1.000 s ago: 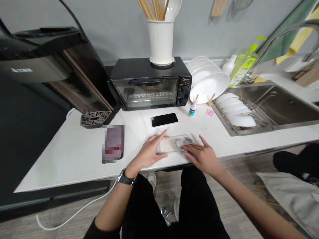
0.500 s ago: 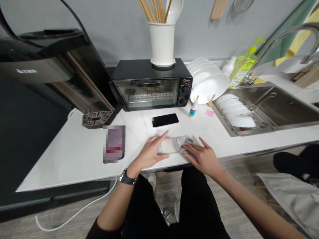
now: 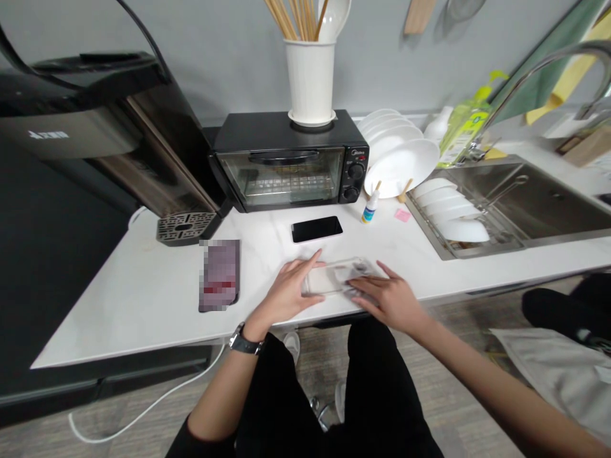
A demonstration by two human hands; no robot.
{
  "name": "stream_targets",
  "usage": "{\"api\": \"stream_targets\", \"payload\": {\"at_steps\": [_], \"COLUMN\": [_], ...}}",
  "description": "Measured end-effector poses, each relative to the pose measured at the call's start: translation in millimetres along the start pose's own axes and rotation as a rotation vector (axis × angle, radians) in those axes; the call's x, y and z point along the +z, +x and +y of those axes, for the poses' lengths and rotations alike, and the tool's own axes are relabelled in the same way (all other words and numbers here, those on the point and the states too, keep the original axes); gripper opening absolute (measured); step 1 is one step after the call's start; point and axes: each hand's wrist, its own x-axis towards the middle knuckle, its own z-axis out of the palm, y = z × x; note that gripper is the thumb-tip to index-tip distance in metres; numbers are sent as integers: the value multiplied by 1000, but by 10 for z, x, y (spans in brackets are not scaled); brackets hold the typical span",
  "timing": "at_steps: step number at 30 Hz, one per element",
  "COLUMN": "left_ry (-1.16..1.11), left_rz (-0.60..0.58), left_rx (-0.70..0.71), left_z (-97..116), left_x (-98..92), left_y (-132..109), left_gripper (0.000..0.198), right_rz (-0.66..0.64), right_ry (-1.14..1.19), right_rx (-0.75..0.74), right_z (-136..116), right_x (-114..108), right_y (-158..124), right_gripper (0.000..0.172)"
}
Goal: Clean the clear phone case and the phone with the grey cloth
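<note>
In the head view, a tall white ribbed ceramic utensil holder point(image 3: 310, 79) is standing on top of a black toaster oven point(image 3: 286, 162), holding a bunch of wooden chopsticks point(image 3: 291, 16) and 1 white spoon point(image 3: 334, 13). Behind the oven's glass door only a wire rack is showing. To the right, a row of round white plates point(image 3: 398, 162) is leaning upright in a wooden rack. A stainless steel sink point(image 3: 534, 197) is holding a wire rack with more white dishes point(image 3: 449, 210) stacked on edge.

A clear rectangular plastic phone case point(image 3: 327, 280) is lying flat on the white stone countertop point(image 3: 143, 299), close to its front edge and right in front of the person. Its long axis is running left to right, nearly parallel to that edge, with the right end tilting slightly away.

The left hand point(image 3: 286, 294) is grasping the case's left end, index finger lying along the far side and thumb closing on the near side. The right hand point(image 3: 389, 299) is lying flat and released, fingers stretched out and pressing down on the case's right end. A small crumpled greyish thing is sitting under those fingertips, too blurred to name.

A black slab smartphone point(image 3: 316, 228) is lying beyond the case, also pointing left to right, well apart from it. A small white dropper bottle point(image 3: 368, 208) is standing near the oven's right corner.
</note>
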Motion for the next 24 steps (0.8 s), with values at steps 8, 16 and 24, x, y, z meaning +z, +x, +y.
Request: {"api": "stream_targets", "payload": {"at_steps": [8, 16, 24], "left_ry": [-14, 17, -24], "left_rz": [-19, -19, -39], "left_rx": [12, -6, 18], "left_z": [-2, -3, -17], "left_x": [-18, -4, -44], "left_y": [5, 24, 2], "left_gripper": [105, 111, 111], "right_rz": [40, -10, -17], "right_ry": [97, 29, 208], "right_rx": [-179, -114, -236], "right_z": [-437, 240, -334], "right_x": [415, 4, 374], "right_y": [405, 62, 382], "right_gripper": [70, 38, 62]}}
